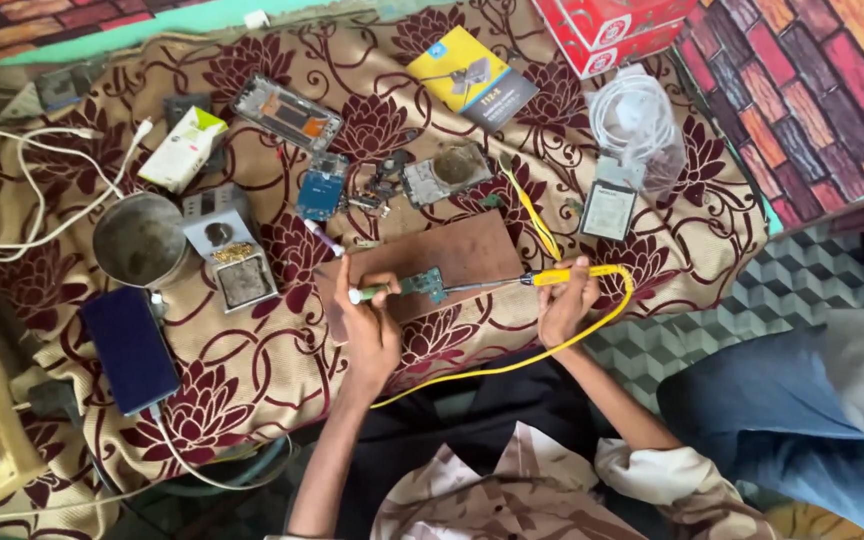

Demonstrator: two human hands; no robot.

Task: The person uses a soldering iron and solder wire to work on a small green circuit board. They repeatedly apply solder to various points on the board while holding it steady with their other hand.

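Observation:
My left hand [370,325] pinches a small white-and-green tool [364,294] against a green circuit board [422,285] lying on a brown wooden board [472,250]. My right hand [566,300] grips the yellow handle of a soldering iron [562,277]. Its thin metal tip reaches left to the circuit board. The iron's yellow cord [552,345] loops around my right wrist and back under my arms.
On the floral cloth [252,370] lie a metal cup [140,240], a grey stand with sponge [230,252], a dark phone [130,348], a phone frame [286,112], blue board [320,192], boxes [472,78], bagged white cable [636,120]. Another person's blue-trousered leg [772,410] is at right.

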